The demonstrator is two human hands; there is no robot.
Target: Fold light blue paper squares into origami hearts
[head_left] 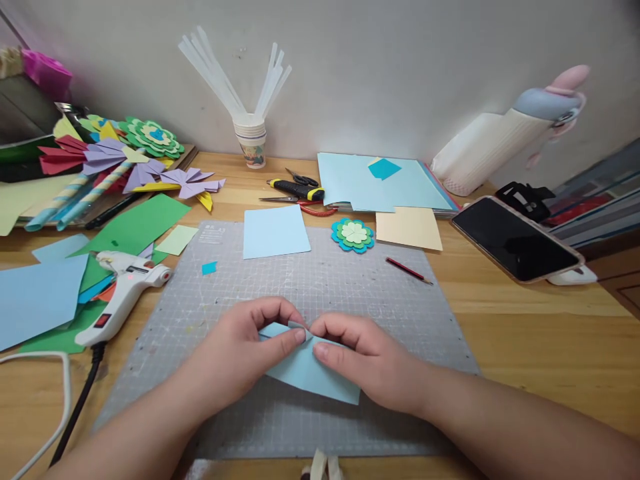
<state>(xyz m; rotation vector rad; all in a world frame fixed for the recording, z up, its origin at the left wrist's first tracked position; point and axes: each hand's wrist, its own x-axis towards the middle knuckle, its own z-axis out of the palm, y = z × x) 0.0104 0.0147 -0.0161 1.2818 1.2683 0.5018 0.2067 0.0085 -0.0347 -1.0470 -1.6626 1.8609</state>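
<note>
Across the bottom and sides of the view, a light brown wooden table (525, 333). Over its middle, a gray gridded cutting mat (250, 287). At the mat's far edge, toward the wall, a stack of light blue paper (350, 190). At far right, a ribbed white bottle with a blue lid (510, 140); nearer on that side, a black-screened phone (520, 240) in a pinkish case. To the left of the mat, a white glue gun (123, 293) with a red switch, lying among green and blue sheets.

Above the near half of the mat, a light blue paper piece (320, 373), folded at its upper edge. Grasped by the left hand (260, 333), thumb in front and fingers behind the top edge; grasped too by the right hand (357, 350), thumb pressed on its face, fingers curled behind. Thumbs close together near the fold.

Flat at the mat's far side, a pale blue square sheet (275, 233); to its right, a layered paper rosette (353, 235) in blue, green and cream. Beyond the square, nested paper cups (251, 143) with white strips inside. Near the rosette, a slim dark red pencil (409, 271). Smallest, left on the mat, a bright blue paper scrap (209, 268).
</note>
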